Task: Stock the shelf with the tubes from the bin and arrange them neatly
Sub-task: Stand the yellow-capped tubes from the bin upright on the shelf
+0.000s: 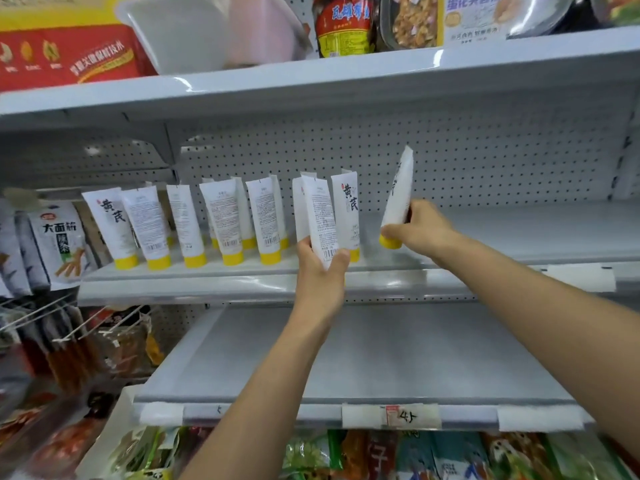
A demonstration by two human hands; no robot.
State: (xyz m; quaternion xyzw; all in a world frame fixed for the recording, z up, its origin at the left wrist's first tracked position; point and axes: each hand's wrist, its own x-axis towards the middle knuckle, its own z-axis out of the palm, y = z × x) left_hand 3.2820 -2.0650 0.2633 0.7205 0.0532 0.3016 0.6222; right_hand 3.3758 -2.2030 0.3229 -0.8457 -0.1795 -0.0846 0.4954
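Note:
Several white tubes with yellow caps (227,221) stand cap-down in a row on the left half of the middle shelf (519,233). My left hand (320,268) grips one tube (320,216) at its lower end, just in front of the row's right end, beside a tube with black characters (348,209). My right hand (420,226) holds another tube (400,192) tilted, cap down, a little above the shelf to the right of the row.
A white plastic bin (211,29) sits on the top shelf beside a red carton (65,53) and food packets. The shelf below (381,355) is bare. Snack bags hang on hooks at the left (59,244), and more packets lie at the bottom.

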